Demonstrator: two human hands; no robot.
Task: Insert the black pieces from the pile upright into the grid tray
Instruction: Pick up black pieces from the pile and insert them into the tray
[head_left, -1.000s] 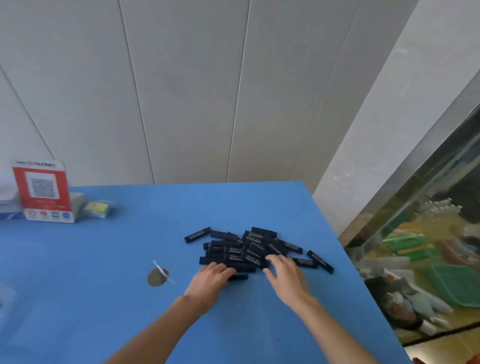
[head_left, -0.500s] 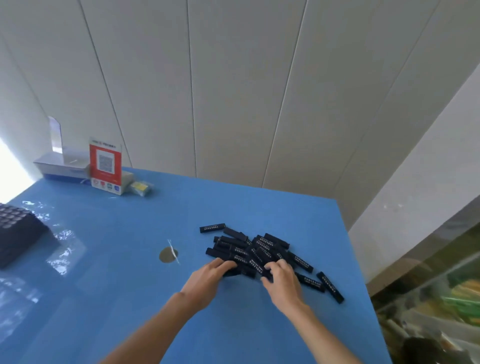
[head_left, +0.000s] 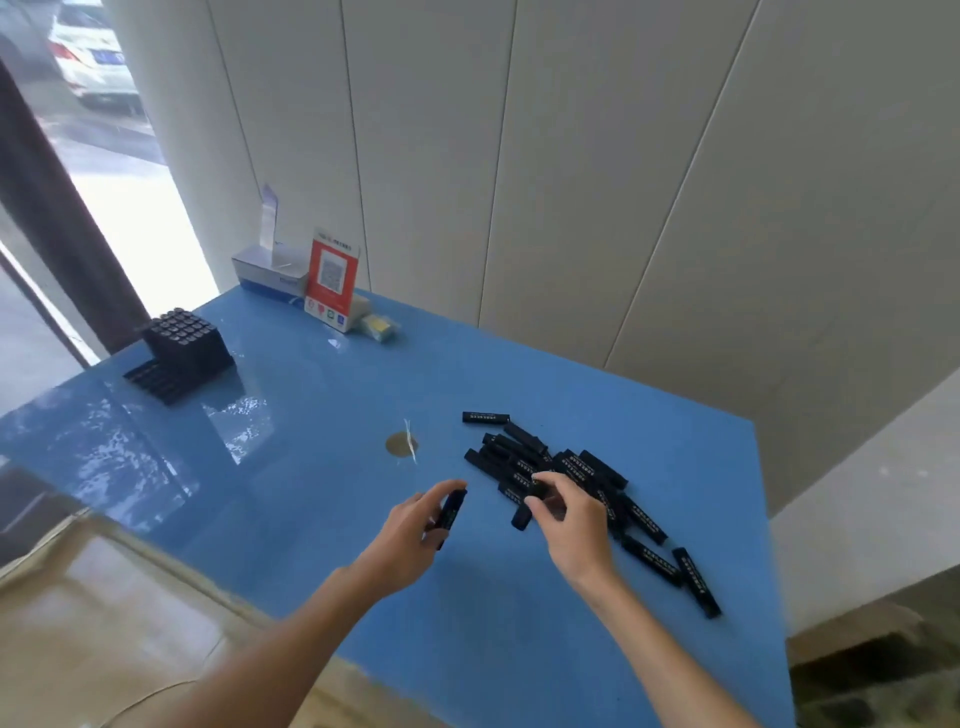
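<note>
Hands now off pile, each w/ piece; tray visible.

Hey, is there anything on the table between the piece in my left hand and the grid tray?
Nothing visible blocks it. The left hand holds a black piece, and bare blue table runs from there to the grid tray at the far left. The round brown spot lies flat, off that line.

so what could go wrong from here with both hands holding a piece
1. The black grid tray sits far across the blue table, so a piece pinched loosely in the left hand or right hand could slip on the way.
2. Two loose black pieces lie near the table's right edge and could be knocked off.
</note>
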